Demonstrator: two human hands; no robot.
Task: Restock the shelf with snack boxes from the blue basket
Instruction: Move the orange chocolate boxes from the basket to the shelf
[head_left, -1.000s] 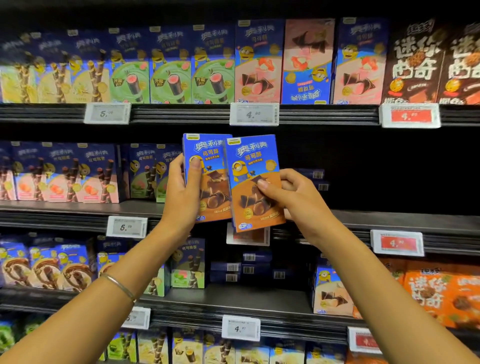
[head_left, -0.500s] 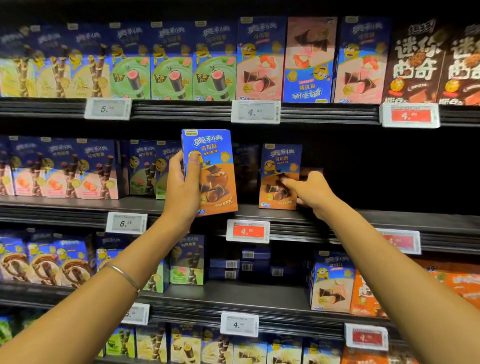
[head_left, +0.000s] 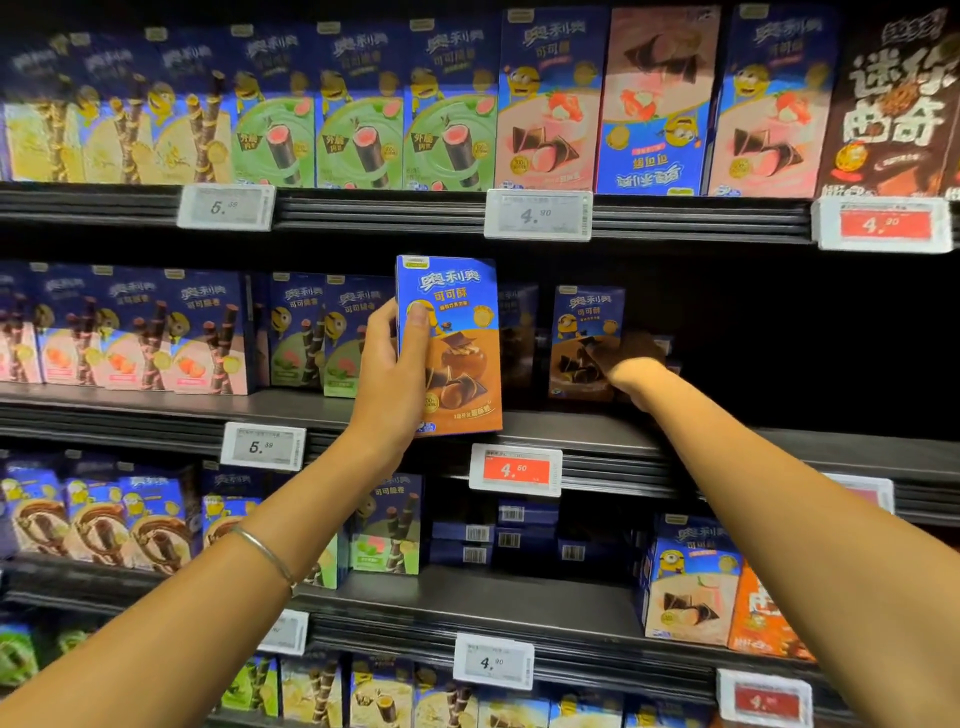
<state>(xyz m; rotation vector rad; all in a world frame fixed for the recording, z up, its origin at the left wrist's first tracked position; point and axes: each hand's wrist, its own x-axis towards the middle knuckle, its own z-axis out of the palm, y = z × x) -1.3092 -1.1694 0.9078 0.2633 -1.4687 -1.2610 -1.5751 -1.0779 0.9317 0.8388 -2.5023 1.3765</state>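
Two hands up | left hand (head_left: 389, 384) clamps upright box (head_left: 451, 343) over shelf lip (head_left: 597, 457) | right hand (head_left: 631, 364) deep inside, grip unclear, touching rear box (head_left: 584, 343) | dark open bay at 3 o'clock

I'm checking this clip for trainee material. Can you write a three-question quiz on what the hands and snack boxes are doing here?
1. True or false: the left hand holds a blue and brown chocolate snack box upright in front of the middle shelf.
2. Where is the right hand? A) on the red price tag B) deep in the shelf at a second, matching box C) hanging free.
3. Which box on the top shelf is upside down?

Key: 1 true. 2 B. 3 The blue and pink strawberry box, between two upright strawberry ones.
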